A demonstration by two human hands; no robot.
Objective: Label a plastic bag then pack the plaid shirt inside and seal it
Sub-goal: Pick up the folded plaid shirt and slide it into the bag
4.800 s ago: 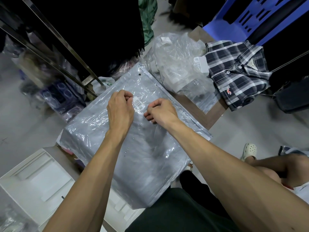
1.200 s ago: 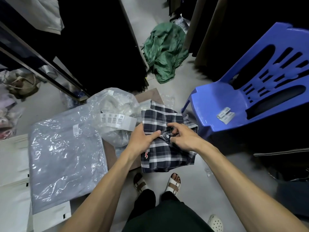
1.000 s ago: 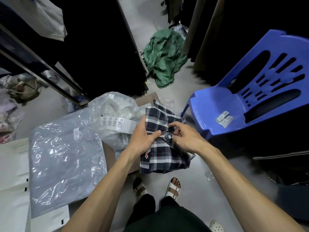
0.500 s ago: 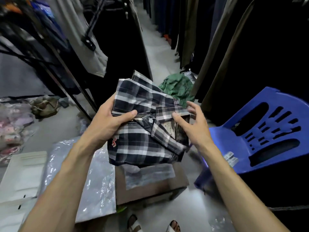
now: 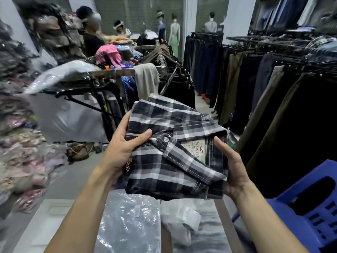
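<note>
A folded plaid shirt [image 5: 169, 152], dark blue with white and grey checks, is held up in front of me at chest height, its collar label facing me. My left hand [image 5: 124, 147] grips its left edge with the thumb on top. My right hand [image 5: 231, 167] cups its right edge, palm inward. Below the shirt lies the flat clear plastic bag [image 5: 127, 225] with a small white label on it. A crumpled pile of clear bags [image 5: 180, 221] sits to its right.
A blue plastic chair [image 5: 308, 212] stands at lower right. Racks of dark trousers [image 5: 255, 84] line the right side. A metal clothes rack [image 5: 102, 77] crosses the left middle, heaps of bagged clothes [image 5: 21, 152] at far left. Two people and mannequins stand at the back.
Both hands lifted the plaid shirt off the box and raised it. The view tilted up from the floor to the shop. The labelled bag stayed where it lay.
</note>
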